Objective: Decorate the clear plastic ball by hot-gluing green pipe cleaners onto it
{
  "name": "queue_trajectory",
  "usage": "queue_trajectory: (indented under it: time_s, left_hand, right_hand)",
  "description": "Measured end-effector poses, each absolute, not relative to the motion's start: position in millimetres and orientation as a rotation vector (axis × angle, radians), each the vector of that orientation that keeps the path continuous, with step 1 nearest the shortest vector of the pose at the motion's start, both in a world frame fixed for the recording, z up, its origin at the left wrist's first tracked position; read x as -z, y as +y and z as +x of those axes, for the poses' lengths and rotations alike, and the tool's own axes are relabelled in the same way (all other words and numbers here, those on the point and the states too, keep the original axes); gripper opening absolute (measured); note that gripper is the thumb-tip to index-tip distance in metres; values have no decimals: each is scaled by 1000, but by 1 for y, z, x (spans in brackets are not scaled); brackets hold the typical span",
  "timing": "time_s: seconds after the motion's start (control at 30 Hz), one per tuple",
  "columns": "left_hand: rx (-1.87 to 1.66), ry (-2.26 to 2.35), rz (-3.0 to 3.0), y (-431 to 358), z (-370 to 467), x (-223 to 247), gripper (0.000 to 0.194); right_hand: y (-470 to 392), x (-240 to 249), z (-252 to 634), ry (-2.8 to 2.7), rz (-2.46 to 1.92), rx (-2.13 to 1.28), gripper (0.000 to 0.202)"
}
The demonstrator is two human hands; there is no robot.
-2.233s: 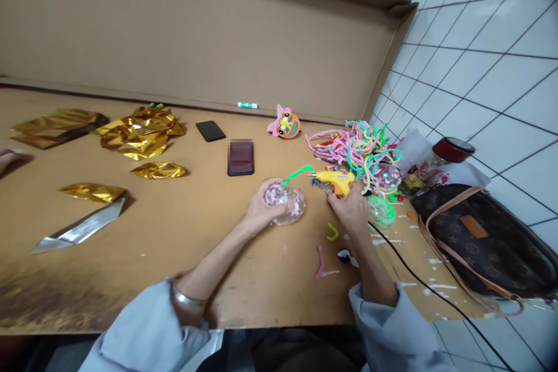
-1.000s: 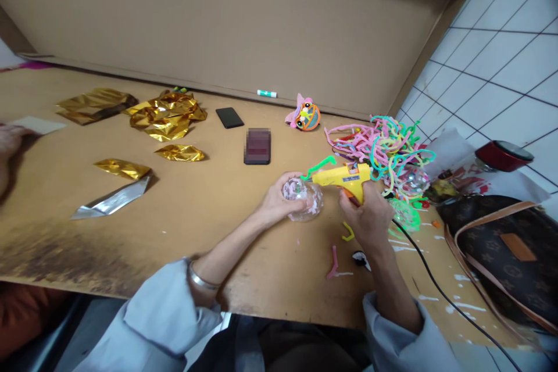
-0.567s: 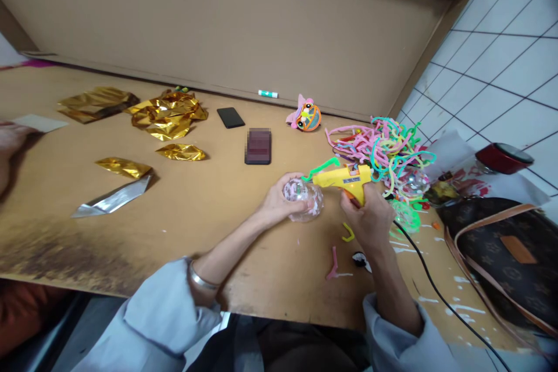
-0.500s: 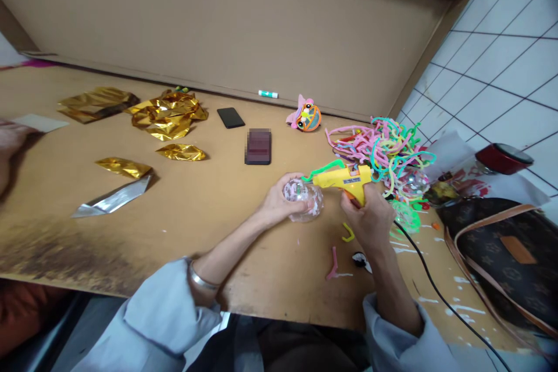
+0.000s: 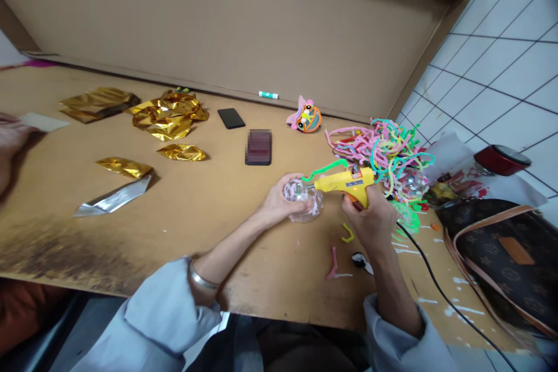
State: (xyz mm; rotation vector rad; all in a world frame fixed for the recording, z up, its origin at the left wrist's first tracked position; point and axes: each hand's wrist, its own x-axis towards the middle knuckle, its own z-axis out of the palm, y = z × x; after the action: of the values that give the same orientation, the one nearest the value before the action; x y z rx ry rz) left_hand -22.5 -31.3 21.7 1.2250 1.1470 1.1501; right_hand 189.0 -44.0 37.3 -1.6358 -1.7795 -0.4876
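Observation:
My left hand (image 5: 283, 200) is closed around a clear plastic ball (image 5: 313, 209) with pink and whitish bits showing on or in it. A bent green pipe cleaner (image 5: 326, 167) sticks out from the top of the ball toward the right. My right hand (image 5: 372, 215) grips a yellow hot glue gun (image 5: 349, 183), its nozzle at the upper right side of the ball. From the gun's handle a black cord runs down to the right. Short yellow (image 5: 347, 233) and pink pipe cleaner pieces (image 5: 333, 263) lie on the table below the hands.
A heap of pipe cleaners (image 5: 383, 148) and a brown handbag (image 5: 492, 261) are at the right. Behind stand a decorated ball (image 5: 307, 116), a glue stick (image 5: 268, 95) and a black phone (image 5: 231, 118). Gold foil (image 5: 170, 113) lies left, near another person's hand (image 5: 15, 136).
The glue gun and my right hand have shifted very slightly to the right and down. My left hand still holds the ball in the same place.

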Motion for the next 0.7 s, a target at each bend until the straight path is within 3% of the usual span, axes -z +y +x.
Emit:
queue_trajectory:
  time_s: [0.7]
  left_hand:
    - [-1171,1093,1270,-32,-21,-16,73]
  right_hand:
    - [-44,-38,185,-1741,-1669,447,16]
